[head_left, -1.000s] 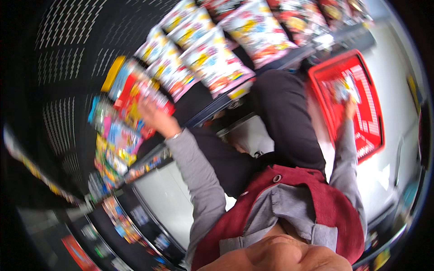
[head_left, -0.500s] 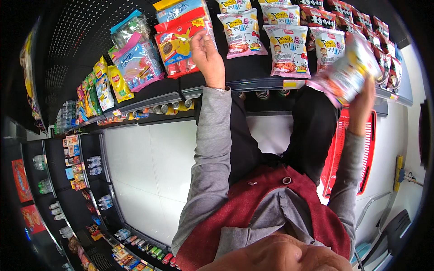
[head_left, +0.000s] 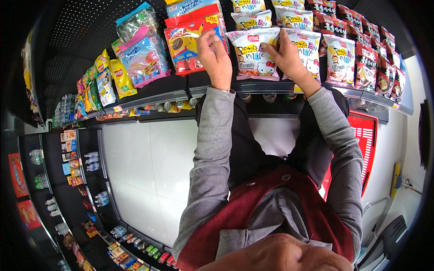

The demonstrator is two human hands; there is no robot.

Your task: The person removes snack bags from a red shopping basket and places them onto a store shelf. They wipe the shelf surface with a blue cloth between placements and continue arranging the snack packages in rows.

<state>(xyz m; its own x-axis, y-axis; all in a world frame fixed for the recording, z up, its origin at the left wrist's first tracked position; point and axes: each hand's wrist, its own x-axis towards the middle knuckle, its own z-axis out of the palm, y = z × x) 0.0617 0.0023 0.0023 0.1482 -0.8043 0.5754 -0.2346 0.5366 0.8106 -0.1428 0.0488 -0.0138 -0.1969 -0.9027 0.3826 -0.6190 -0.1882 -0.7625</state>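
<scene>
A white and pink snack bag (head_left: pixel 254 56) with a cartoon cat stands at the front of the top shelf. My right hand (head_left: pixel 289 56) grips its right side, with the thumb across the front and the fingers partly hidden behind the top edge. To the left of that bag, my left hand (head_left: pixel 216 58) is raised in front of a red bag (head_left: pixel 185 43) with a yellow cartoon figure. Its fingers are loosely curled, the thumb is apart from them, and nothing shows between them.
Matching white bags (head_left: pixel 340 58) and dark red bags (head_left: pixel 365 65) stand in rows to the right. Other snack bags (head_left: pixel 143 56) fill the shelf's left. A red basket (head_left: pixel 361 149) is on the floor at right, near a black chair (head_left: pixel 391 241). More shelves (head_left: pixel 86 180) stand at left.
My right hand has brought the white and pink bag leftward from the right, down onto the shelf front beside the red bag. The left hand stays nearly in place.
</scene>
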